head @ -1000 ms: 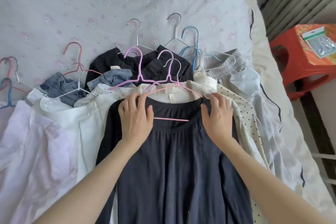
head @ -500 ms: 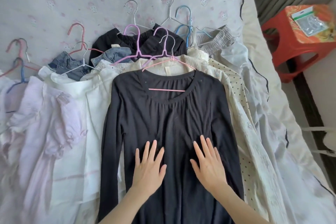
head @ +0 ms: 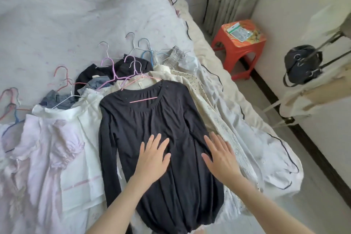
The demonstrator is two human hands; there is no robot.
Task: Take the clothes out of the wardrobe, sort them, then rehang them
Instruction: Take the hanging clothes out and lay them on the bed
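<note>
A broad stretch of bed (head: 62,15) is lying bare beyond the hanger hooks (head: 131,57), giving the freest way in. Nearer, overlapping clothes are covering the bed from the left edge to the black top (head: 152,119), leaving no gap between garments. The hooks are sticking up in a tangled row behind the collars, crowding any reach there. To the right, floor (head: 266,100) is running open beside the bed, though a red stool (head: 239,45) and a dark bag (head: 302,64) are standing in it.
</note>
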